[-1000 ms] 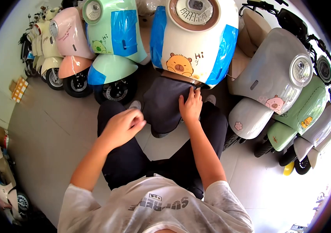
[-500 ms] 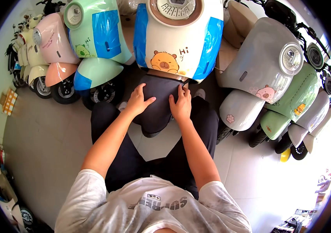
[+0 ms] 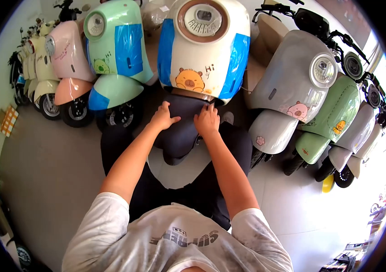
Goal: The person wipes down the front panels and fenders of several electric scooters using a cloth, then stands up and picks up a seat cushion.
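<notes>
A black front fender [image 3: 184,119] sits beneath the front panel of a cream scooter [image 3: 193,59], between my knees. My left hand [image 3: 162,117] grips its left side, with the thumb lying across the top surface. On the opposite side, my right hand [image 3: 207,120] is closed over the upper right edge, fingertips close to the joint with the cream panel. Blue film covers both sides of that panel, and a capybara picture [image 3: 190,80] decorates its lower part. The wheel under the fender is mostly hidden.
A mint scooter [image 3: 118,59] and a pink scooter [image 3: 71,52] stand to the left. On the right are a grey scooter [image 3: 285,75] and a green scooter [image 3: 338,109]. An orange-checked box [image 3: 9,120] is by the left wall. Grey tile floor [image 3: 66,181] lies around my legs.
The view has tilted and shifted slightly, so the scooters sit a little lower. Both hands stay on the fender; my right hand's fingers look more bent over its edge.
</notes>
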Action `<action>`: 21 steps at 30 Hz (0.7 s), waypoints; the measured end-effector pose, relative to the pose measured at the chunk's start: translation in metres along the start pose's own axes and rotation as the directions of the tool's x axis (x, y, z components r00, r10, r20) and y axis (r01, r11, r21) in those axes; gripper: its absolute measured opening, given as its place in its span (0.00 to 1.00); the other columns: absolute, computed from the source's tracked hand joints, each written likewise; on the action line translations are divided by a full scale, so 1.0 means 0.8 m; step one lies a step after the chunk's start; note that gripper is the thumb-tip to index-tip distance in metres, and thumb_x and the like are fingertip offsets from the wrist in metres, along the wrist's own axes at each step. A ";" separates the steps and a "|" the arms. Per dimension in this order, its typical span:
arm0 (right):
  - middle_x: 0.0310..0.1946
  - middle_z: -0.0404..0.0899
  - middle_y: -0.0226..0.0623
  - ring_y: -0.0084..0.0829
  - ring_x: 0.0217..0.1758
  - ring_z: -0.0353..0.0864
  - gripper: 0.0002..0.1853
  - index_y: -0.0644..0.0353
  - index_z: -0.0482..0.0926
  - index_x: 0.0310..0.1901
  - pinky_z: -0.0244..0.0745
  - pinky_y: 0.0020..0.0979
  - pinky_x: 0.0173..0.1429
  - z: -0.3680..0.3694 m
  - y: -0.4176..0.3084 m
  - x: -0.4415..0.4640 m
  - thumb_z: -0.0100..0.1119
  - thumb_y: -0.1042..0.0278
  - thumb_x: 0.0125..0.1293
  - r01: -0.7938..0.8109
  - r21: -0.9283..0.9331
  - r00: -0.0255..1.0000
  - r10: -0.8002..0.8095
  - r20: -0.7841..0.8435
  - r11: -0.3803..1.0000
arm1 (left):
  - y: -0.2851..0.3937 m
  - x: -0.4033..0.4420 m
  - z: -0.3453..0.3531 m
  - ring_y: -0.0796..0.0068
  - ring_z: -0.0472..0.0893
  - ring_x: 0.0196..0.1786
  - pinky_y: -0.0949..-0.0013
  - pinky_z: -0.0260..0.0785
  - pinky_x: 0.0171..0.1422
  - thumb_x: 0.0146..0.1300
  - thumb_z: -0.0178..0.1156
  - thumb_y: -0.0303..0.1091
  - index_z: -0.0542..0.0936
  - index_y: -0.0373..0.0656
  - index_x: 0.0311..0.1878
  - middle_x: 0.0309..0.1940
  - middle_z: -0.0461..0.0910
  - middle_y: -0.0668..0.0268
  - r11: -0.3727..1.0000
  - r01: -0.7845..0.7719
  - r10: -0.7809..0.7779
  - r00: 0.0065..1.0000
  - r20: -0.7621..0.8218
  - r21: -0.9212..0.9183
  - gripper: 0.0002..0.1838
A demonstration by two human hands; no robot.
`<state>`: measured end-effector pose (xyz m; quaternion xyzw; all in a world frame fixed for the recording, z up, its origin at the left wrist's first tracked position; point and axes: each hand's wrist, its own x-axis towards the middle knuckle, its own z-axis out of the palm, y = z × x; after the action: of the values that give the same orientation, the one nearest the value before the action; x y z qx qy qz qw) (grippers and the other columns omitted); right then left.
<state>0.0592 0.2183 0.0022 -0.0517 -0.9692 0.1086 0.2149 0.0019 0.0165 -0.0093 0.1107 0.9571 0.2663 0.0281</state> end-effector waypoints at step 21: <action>0.62 0.72 0.53 0.50 0.68 0.72 0.27 0.69 0.85 0.49 0.78 0.46 0.62 -0.041 -0.025 0.050 0.64 0.48 0.65 -0.130 0.019 0.900 0.110 0.422 0.991 | -0.052 0.003 -0.036 0.53 0.77 0.64 0.59 0.70 0.66 0.64 0.70 0.49 0.72 0.43 0.63 0.61 0.77 0.52 0.936 -0.149 0.174 0.984 0.050 -0.318 0.31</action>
<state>0.0362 0.2112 0.0517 -0.0817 -0.9848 0.1531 -0.0047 -0.0117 -0.0320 -0.0059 0.1933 0.8885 0.4117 0.0606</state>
